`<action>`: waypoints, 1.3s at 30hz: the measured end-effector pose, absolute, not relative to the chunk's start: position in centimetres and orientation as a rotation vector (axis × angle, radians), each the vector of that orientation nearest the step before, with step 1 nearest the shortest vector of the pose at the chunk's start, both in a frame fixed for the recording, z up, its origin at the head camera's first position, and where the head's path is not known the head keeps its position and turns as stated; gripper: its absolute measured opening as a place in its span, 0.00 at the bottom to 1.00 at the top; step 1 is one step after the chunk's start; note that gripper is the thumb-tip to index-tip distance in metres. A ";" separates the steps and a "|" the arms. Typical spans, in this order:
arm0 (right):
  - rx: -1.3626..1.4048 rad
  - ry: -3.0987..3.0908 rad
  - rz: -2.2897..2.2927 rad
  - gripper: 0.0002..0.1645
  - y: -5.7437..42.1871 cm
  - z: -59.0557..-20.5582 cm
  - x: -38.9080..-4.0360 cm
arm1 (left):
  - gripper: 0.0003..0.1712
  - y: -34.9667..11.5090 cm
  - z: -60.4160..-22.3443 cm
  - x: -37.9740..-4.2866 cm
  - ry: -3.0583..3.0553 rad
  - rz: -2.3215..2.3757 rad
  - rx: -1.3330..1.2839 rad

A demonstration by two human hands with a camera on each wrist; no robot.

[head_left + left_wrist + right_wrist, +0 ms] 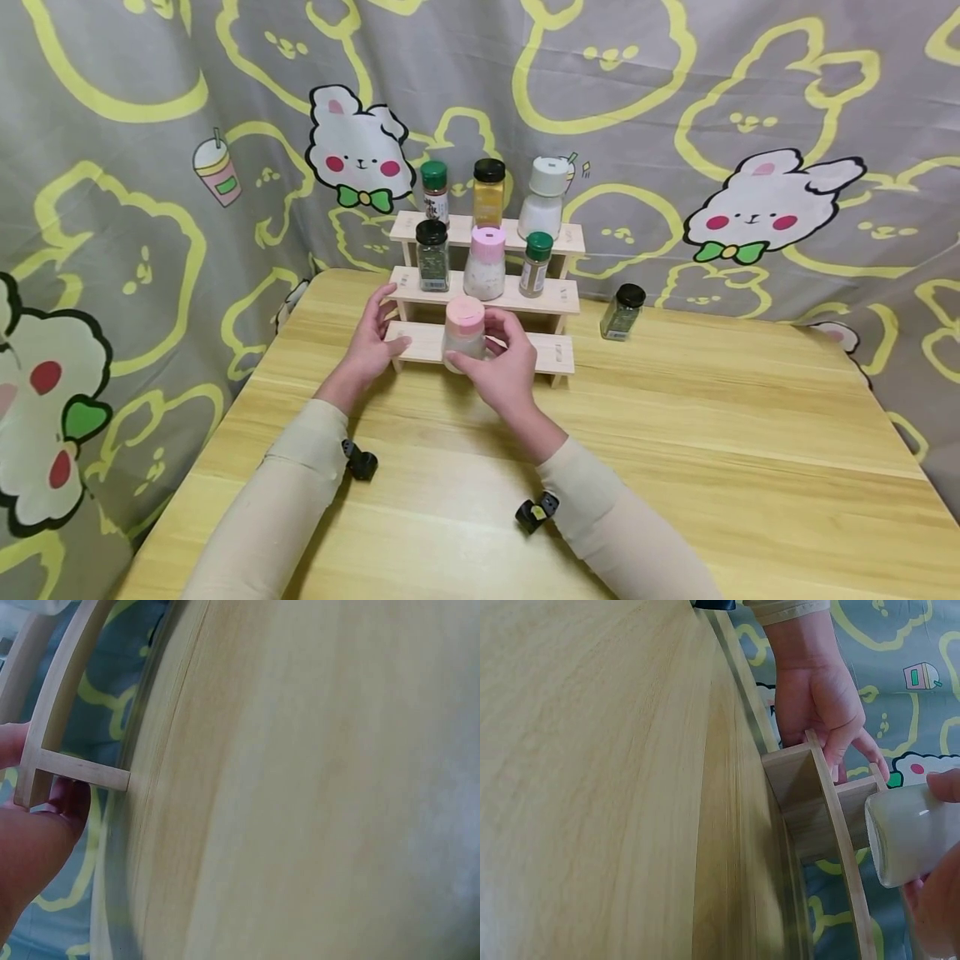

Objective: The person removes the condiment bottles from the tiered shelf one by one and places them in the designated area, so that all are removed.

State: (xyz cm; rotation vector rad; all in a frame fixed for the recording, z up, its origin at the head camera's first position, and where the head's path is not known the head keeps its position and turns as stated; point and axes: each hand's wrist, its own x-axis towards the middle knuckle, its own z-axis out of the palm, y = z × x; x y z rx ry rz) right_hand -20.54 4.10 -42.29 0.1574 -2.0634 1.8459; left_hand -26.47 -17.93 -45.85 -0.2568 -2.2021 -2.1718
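My right hand (504, 367) grips a seasoning jar (464, 329) with a pale pink cap and a clear body holding white contents. In the right wrist view the base of the jar (911, 832) hangs a little above the lowest shelf. The three-tier wooden rack (420, 342) stands on the table. At its left end, my left hand (369, 342) holds the bottom tier, thumb over the shelf and fingers around the side. The left wrist view shows that hand (37, 847) around the shelf's end.
On the middle tier are a black-capped herb bottle (432, 258), a pink-capped jar (485, 271) and a green-capped bottle (536, 271). Above stand a green-capped bottle (435, 196), a yellow bottle (489, 196) and a white-capped jar (542, 208). Another herb bottle (622, 315) stands right. A curtain (637, 233) hangs behind.
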 end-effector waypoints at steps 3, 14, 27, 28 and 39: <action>0.155 -2.061 1.840 0.38 4.4 -42.3 -20.3 | 0.55 -18.0 -45.9 -26.4 -2.207 -2.162 -0.254; 0.126 -2.062 1.835 0.38 6.0 -42.1 -19.4 | 0.55 -18.0 -46.0 -26.5 -2.196 -2.173 -0.257; 0.130 -1.985 1.857 0.39 8.0 -41.8 -18.5 | 0.54 -18.0 -46.0 -26.6 -2.204 -2.171 -0.261; 0.132 -1.978 1.861 0.39 8.2 -41.8 -18.4 | 0.54 -18.0 -46.0 -26.6 -2.206 -2.168 -0.262; 0.081 -2.013 1.855 0.38 9.2 -38.7 -16.0 | 0.54 -18.0 -45.9 -26.5 -2.209 -2.168 -0.274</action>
